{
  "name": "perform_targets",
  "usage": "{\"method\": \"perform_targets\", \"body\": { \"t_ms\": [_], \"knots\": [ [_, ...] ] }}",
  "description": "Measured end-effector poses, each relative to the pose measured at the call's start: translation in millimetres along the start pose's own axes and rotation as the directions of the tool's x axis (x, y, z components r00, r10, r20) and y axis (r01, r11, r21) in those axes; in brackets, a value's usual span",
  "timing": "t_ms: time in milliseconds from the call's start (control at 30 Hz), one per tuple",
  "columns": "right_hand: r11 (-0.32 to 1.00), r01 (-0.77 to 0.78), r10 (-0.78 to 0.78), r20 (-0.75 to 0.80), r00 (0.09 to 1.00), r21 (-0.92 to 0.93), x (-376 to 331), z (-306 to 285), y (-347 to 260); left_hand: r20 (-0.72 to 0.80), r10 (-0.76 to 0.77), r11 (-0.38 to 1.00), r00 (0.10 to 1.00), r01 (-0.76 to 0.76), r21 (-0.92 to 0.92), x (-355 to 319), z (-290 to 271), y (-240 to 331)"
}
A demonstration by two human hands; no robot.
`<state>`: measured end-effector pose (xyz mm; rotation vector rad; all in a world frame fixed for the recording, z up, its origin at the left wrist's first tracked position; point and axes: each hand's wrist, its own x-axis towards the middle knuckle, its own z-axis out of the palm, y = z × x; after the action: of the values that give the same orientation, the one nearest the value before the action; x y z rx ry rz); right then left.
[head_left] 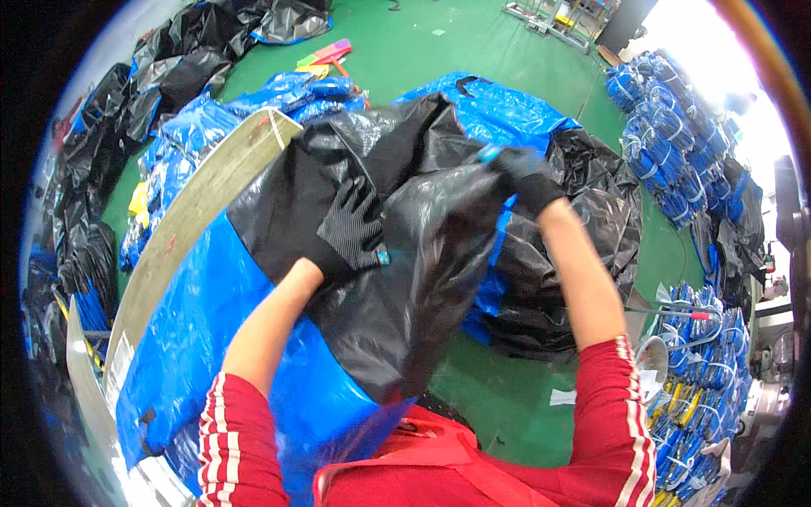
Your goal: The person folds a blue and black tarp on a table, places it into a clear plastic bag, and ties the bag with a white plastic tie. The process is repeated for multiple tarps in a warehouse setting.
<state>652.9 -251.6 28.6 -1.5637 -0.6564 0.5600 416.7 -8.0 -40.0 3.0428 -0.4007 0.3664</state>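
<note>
A large black and blue plastic sheet [404,287] is spread in front of me, creased and partly raised toward the right. On its black part, my left hand [348,232] lies flat with spread fingers, in a grey-black ribbed glove. My right hand [525,179], also gloved, is at the sheet's far right edge. It is blurred by motion, and its fingers appear closed on the black material, which is lifted and smeared beside it. The sheet lies over a long, pale board [190,194] on the left.
More black sheeting [583,287] is heaped on the green floor [397,42] to the right, with a blue sheet [490,106] behind. Tied blue bundles [667,135] are stacked at far right, others [701,372] nearer. Wrapped blue packs [190,135] and dark heaps [182,51] are left.
</note>
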Motion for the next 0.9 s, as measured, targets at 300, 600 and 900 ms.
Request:
{"method": "perform_targets", "body": {
  "t_ms": [300,600,900],
  "knots": [
    [0.86,-0.003,-0.021,-0.042,0.999,-0.511,-69.7,19.5,-13.0,-0.045,-0.155,0.958,0.987,0.139,-0.251,2.0,4.0,17.3],
    [-0.31,0.43,-0.54,0.529,0.655,-0.848,-157.2,64.5,-63.1,-0.309,-0.112,0.982,0.944,0.059,-0.177,-8.0,9.9,33.0],
    [0.008,0.822,-0.136,0.813,0.566,-0.57,-74.0,146.6,-138.2,-0.083,-0.272,0.862,0.959,0.205,-0.463,-18.7,1.3,41.3]
  ]
}}
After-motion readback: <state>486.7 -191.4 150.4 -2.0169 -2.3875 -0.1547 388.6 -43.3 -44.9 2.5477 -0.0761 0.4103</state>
